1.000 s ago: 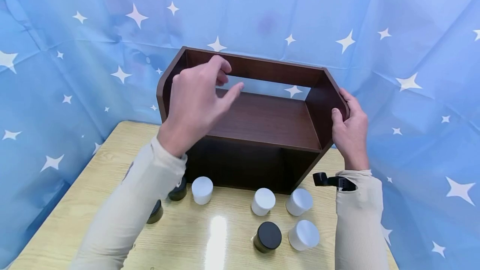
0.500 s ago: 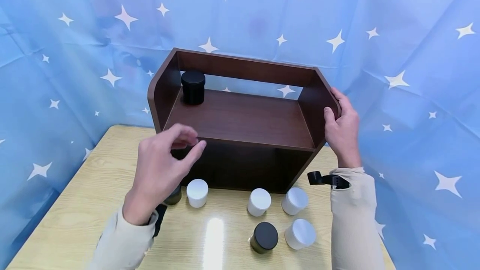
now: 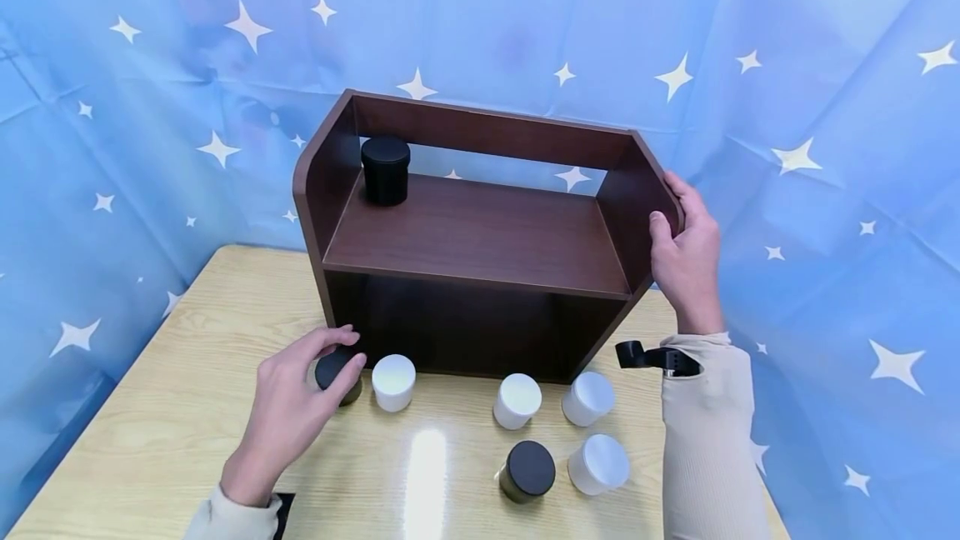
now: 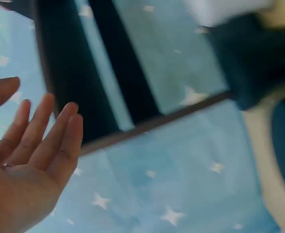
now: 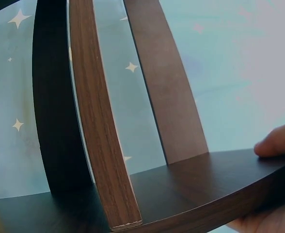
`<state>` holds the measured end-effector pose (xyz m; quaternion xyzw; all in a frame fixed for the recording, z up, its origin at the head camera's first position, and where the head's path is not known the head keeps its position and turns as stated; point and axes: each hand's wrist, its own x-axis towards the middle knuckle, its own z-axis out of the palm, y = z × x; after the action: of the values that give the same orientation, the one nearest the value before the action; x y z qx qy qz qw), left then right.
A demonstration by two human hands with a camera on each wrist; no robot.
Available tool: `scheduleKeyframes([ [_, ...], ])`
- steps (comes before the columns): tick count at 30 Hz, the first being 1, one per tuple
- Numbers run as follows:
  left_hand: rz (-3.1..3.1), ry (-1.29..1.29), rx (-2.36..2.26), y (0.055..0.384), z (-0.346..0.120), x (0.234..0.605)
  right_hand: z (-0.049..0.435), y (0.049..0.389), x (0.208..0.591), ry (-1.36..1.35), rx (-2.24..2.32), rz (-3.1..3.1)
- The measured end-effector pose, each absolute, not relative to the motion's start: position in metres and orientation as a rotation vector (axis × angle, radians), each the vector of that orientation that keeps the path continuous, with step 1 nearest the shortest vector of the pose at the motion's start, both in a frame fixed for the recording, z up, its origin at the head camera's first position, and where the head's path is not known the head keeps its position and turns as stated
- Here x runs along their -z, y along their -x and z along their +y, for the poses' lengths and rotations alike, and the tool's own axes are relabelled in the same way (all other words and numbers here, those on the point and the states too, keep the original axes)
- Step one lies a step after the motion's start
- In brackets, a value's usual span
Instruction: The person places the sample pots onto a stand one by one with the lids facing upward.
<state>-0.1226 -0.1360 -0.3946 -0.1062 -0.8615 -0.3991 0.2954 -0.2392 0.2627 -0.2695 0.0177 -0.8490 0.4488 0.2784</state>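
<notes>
A dark brown two-tier wooden shelf (image 3: 480, 232) stands at the back of the table. My right hand (image 3: 686, 261) grips its right side panel, thumb on the inner face and fingers outside. In the right wrist view that panel (image 5: 191, 194) runs under my thumb. A black lidded jar (image 3: 386, 177) stands at the left on the upper tier. My left hand (image 3: 296, 398) is at another black jar (image 3: 330, 367) near the shelf's left front corner, with fingers and thumb spread on either side of it. The left wrist view shows that hand's fingers apart and loosely extended.
Several white jars stand before the shelf, one (image 3: 393, 382) beside my left hand, others (image 3: 517, 400) toward the right. Among these is a black jar (image 3: 528, 471). A blue star-patterned curtain (image 3: 510, 23) surrounds the light wooden table (image 3: 195, 340).
My left hand has moved from the upper tier down to the black jar on the table, leaving a black jar visible on the tier. My right hand keeps its grip on the side panel.
</notes>
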Motion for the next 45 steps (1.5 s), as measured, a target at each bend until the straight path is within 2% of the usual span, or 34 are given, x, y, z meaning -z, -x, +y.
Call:
scheduleKeyframes([
  [7, -2.278, 0.267, 1.005, 0.109, -0.164, 0.427, 0.262, 0.239, 0.27, -0.042, -1.179, -2.279],
  [18, -2.338, 0.235, 0.977, 0.091, -0.194, 0.458, 0.261, 0.241, 0.269, -0.048, -1.207, -2.259],
  [33, -2.442, 0.16, 0.997, 0.087, -0.202, 0.488, 0.262, 0.238, 0.271, -0.022, -1.219, -2.277],
  [45, -2.547, 0.092, 0.929, 0.089, -0.203, 0.49, 0.261, 0.236, 0.27, -0.017, -1.197, -2.283],
])
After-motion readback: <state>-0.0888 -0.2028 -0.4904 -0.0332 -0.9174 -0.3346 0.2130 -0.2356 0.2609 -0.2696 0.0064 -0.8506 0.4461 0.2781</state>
